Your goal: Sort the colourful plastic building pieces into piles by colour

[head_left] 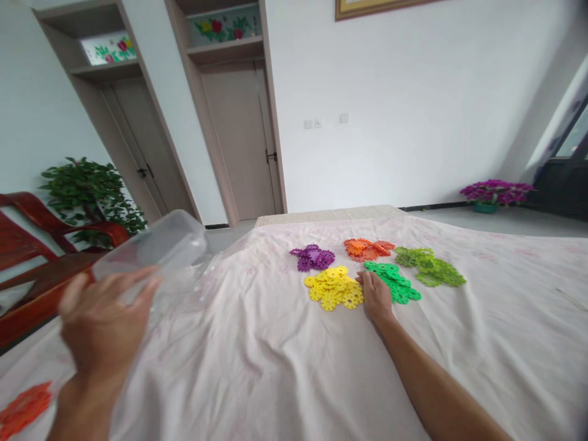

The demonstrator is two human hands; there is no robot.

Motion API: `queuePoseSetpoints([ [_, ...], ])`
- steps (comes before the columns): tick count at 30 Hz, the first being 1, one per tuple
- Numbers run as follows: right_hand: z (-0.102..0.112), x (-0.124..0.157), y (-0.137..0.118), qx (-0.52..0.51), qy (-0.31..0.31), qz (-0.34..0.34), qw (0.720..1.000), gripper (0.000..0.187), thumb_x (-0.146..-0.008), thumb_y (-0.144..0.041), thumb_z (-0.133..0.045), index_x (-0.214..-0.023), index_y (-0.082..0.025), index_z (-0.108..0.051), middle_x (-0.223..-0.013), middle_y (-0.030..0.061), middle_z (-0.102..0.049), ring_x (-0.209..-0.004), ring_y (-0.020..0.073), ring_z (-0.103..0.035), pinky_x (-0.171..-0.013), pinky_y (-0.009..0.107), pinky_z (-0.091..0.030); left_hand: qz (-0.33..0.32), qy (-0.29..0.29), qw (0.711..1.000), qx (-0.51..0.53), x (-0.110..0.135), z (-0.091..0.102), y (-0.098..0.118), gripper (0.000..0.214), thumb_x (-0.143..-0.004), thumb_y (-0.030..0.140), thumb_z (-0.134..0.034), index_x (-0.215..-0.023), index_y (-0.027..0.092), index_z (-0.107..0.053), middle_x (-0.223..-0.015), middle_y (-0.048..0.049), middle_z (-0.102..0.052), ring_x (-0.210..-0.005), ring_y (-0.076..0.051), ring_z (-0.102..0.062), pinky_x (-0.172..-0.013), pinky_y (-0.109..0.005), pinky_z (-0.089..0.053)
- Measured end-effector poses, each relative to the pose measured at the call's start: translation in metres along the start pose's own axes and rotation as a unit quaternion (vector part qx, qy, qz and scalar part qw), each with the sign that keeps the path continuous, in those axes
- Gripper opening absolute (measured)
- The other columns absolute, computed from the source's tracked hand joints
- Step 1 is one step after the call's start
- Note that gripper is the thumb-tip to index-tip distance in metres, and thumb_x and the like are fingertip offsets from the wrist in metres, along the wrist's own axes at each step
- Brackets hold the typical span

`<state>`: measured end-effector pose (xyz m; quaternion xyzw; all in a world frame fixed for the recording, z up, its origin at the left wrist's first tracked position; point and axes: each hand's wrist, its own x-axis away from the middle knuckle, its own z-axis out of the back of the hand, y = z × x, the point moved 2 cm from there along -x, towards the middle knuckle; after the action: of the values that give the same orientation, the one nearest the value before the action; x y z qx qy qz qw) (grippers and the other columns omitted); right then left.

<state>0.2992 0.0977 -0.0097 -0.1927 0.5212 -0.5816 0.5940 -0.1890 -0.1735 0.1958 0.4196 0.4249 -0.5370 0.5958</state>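
Observation:
My left hand (pixel 108 318), blurred by motion, is raised at the left with thumb and fingers at the near edge of a clear plastic container (pixel 177 236). The container is tilted, and the hand appears to grip it. My right hand (pixel 377 294) rests on the cloth between a pile of yellow notched discs (pixel 333 288) and a pile of green notched discs (pixel 397 285). Its fingers curve loosely towards the yellow discs, with no piece visible in them. Just beyond lie purple discs (pixel 313 257) and orange discs (pixel 365 249). Light green discs (pixel 432 268) lie to the right.
A pale, wrinkled cloth (pixel 285 373) covers the table. Red-orange pieces (pixel 25 407) lie at the near left corner. Clear crumpled plastic (pixel 195 278) sits under the container. A wooden chair (pixel 87 236) and a leafy plant (pixel 87 190) stand at the left.

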Motion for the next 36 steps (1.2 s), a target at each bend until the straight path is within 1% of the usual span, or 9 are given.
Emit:
queuePoseSetpoints([
  [2, 0.001, 0.002, -0.002, -0.01, 0.014, 0.003, 1.0, 0.053, -0.096, -0.052, -0.031, -0.1, -0.017, -0.07, -0.092, 0.0105, -0.076, -0.089, 0.0256, -0.069, -0.081, 0.035, -0.049, -0.121, -0.057, 0.989, 0.058, 0.009, -0.021, 0.066, 0.015, -0.091, 0.029, -0.064, -0.105, 0.028, -0.07, -0.091, 0.0033, -0.073, -0.087, -0.017, -0.065, -0.109, -0.049, -0.042],
  [5, 0.005, 0.01, -0.012, -0.002, 0.024, 0.043, 0.999, 0.053, -0.099, -0.052, -0.029, -0.104, -0.017, -0.069, -0.095, 0.0104, -0.075, -0.091, 0.0253, -0.069, -0.087, 0.038, -0.049, -0.153, -0.143, 0.967, 0.144, 0.04, -0.061, 0.147, 0.017, -0.091, 0.014, -0.06, -0.098, 0.026, -0.07, -0.083, 0.0018, -0.071, -0.079, -0.016, -0.065, -0.107, -0.044, -0.044],
  [11, 0.008, 0.039, -0.049, 0.031, -0.048, 0.259, 0.964, 0.038, -0.099, -0.037, -0.043, -0.127, -0.019, -0.061, -0.12, 0.0121, -0.068, -0.103, 0.0236, -0.067, -0.094, 0.039, -0.051, -0.11, -0.255, 0.941, 0.191, 0.102, -0.124, 0.213, 0.028, -0.081, 0.0, -0.061, -0.091, 0.025, -0.07, -0.08, 0.0012, -0.069, -0.081, -0.019, -0.065, -0.101, -0.045, -0.047],
  [17, -0.005, 0.065, -0.078, 0.02, -0.147, 0.389, 0.909, 0.053, -0.087, -0.021, -0.055, -0.14, -0.023, -0.052, -0.133, 0.0131, -0.061, -0.121, 0.0269, -0.059, -0.102, 0.045, -0.05, -0.078, -0.289, 0.93, 0.214, 0.126, -0.138, 0.207, 0.036, -0.076, -0.002, -0.062, -0.098, 0.025, -0.071, -0.089, -0.0024, -0.07, -0.091, -0.022, -0.065, -0.099, -0.046, -0.048],
  [20, -0.012, 0.068, -0.083, -0.008, -0.165, 0.397, 0.903, 0.038, -0.089, -0.02, -0.057, -0.127, -0.024, -0.062, -0.124, 0.0112, -0.067, -0.114, 0.0246, -0.064, -0.098, 0.042, -0.052, -0.037, -0.279, 0.925, 0.254, 0.134, -0.142, 0.19, 0.044, -0.075, 0.018, -0.077, -0.117, 0.027, -0.069, -0.125, -0.0081, -0.065, -0.123, -0.029, -0.057, -0.118, -0.058, -0.028],
  [22, -0.014, 0.068, -0.083, -0.029, -0.173, 0.387, 0.905, 0.029, -0.092, -0.022, -0.056, -0.119, -0.025, -0.067, -0.118, 0.0101, -0.07, -0.109, 0.0232, -0.066, -0.095, 0.04, -0.054, 0.033, -0.294, 0.912, 0.286, 0.14, -0.15, 0.175, 0.079, -0.066, 0.035, -0.087, -0.139, 0.027, -0.056, -0.153, -0.0142, -0.043, -0.144, -0.038, -0.037, -0.119, -0.062, -0.023],
  [25, -0.015, 0.066, -0.083, -0.056, -0.182, 0.356, 0.915, 0.023, -0.096, -0.025, -0.055, -0.114, -0.025, -0.07, -0.115, 0.0092, -0.072, -0.107, 0.0223, -0.068, -0.093, 0.039, -0.055, 0.132, -0.366, 0.841, 0.375, 0.148, -0.164, 0.156, 0.109, -0.06, 0.042, -0.09, -0.154, 0.025, -0.037, -0.163, -0.0175, -0.025, -0.15, -0.04, -0.026, -0.118, -0.058, -0.03],
  [29, -0.019, 0.066, -0.084, -0.083, -0.188, 0.321, 0.925, 0.02, -0.096, -0.032, -0.057, -0.107, -0.026, -0.073, -0.11, 0.0089, -0.074, -0.104, 0.0236, -0.068, -0.094, 0.041, -0.054, 0.183, -0.422, 0.755, 0.467, 0.151, -0.176, 0.147, 0.091, -0.067, 0.035, -0.084, -0.148, 0.024, -0.046, -0.146, -0.0132, -0.05, -0.137, -0.031, -0.048, -0.116, -0.049, -0.037],
  [36, -0.019, 0.053, -0.073, -0.274, -0.025, 0.049, 0.96, 0.032, -0.091, -0.05, -0.062, -0.09, -0.021, -0.074, -0.094, 0.0084, -0.076, -0.09, 0.0233, -0.069, -0.086, 0.038, -0.054, 0.218, -0.332, 0.837, 0.376, 0.148, -0.178, 0.15, 0.069, -0.069, 0.034, -0.078, -0.134, 0.023, -0.056, -0.126, -0.0088, -0.059, -0.12, -0.026, -0.058, -0.108, -0.045, -0.045],
])
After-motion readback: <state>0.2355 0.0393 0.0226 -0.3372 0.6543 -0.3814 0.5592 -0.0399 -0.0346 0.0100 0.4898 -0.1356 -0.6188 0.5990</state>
